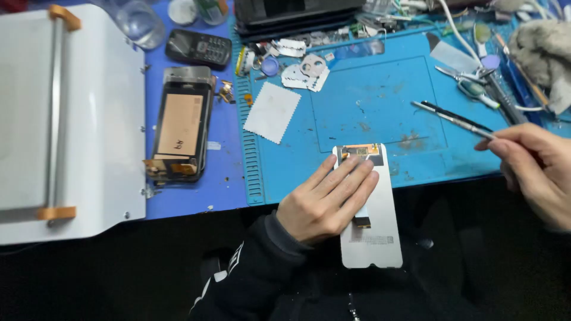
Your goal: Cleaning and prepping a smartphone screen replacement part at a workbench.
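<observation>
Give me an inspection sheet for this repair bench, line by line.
Surface: blue mat on a blue bench, stained in places.
Job's things: screen panel lying back up, overhanging the mat's front edge; thin metal tool.
Clutter: opened phone, black keypad phone, white cloth square, tweezers, small parts along the mat's top.
Hands: left hand flat on the panel; right hand pinching the tool.
Cables: white cable at top right.
Surroundings: white machine at left; grey rag at right.

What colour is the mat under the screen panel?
Blue mat, clearest in the head view.
</observation>
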